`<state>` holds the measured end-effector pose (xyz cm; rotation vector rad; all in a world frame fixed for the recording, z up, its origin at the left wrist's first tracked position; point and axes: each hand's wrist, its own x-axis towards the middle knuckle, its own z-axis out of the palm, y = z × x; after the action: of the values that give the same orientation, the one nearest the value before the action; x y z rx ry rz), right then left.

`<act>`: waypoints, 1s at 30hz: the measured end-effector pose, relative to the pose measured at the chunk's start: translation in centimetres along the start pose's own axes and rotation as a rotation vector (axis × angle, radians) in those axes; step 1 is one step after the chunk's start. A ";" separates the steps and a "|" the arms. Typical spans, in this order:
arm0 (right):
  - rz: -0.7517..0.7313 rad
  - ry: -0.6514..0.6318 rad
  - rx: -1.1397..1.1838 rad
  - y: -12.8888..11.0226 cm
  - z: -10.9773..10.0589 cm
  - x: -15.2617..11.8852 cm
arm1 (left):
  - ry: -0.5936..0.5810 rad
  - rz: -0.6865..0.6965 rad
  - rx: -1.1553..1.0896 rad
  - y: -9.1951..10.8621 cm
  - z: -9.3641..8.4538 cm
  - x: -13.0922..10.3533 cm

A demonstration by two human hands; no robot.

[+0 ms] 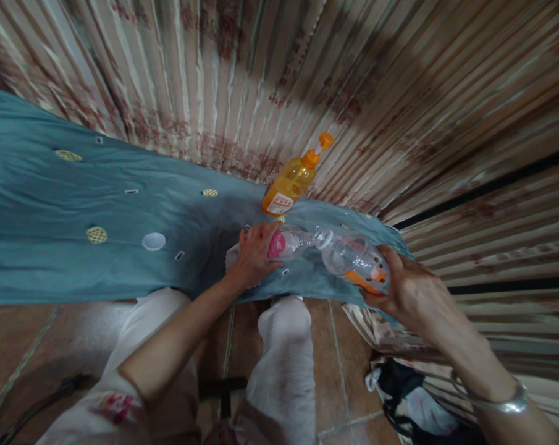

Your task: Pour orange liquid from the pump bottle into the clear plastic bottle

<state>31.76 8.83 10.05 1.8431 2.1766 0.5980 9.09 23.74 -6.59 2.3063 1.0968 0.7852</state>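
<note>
My left hand [255,254] is wrapped round a clear plastic bottle with a pink label [279,245], its neck pointing right. My right hand [395,284] grips a larger clear container with orange markings [359,264], tilted so its narrow end meets the mouth of the pink-labelled bottle. Whether the two mouths touch cannot be made out exactly. Just beyond them stands an orange pump bottle [289,185] holding yellow liquid. A white cloth or paper [231,259] shows partly under my left hand.
A teal cloth [135,216] covers the long surface, with a small white round dish or lid [154,241] at the left. Pleated curtains [242,80] hang close behind and right. Dark and white fabric [418,395] lies low at the right.
</note>
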 end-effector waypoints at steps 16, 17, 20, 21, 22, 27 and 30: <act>-0.012 0.033 -0.016 -0.2 0.0 0.0 | 0.095 0.022 0.015 0.0 0.8 0.0; -0.012 0.032 -0.012 -0.2 0.0 0.0 | 0.097 0.025 0.016 0.0 0.8 0.0; -0.010 0.028 -0.005 -0.2 0.1 0.0 | 0.104 0.032 0.016 0.0 0.9 0.1; -0.009 0.027 -0.005 -0.2 0.1 -0.1 | 0.105 0.035 0.014 0.0 0.9 0.1; -0.009 0.025 -0.004 -0.2 0.1 -0.1 | 0.108 0.037 0.012 -0.1 0.9 0.1; -0.010 0.005 0.008 -0.1 0.0 -0.1 | 0.139 0.051 0.000 -0.2 1.1 0.1; -0.014 0.008 0.005 -0.1 0.0 -0.1 | 0.142 0.039 -0.004 -0.1 1.2 0.1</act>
<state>31.71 8.76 9.98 1.8294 2.1964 0.5981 9.88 23.74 -7.47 2.3042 1.1122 0.9780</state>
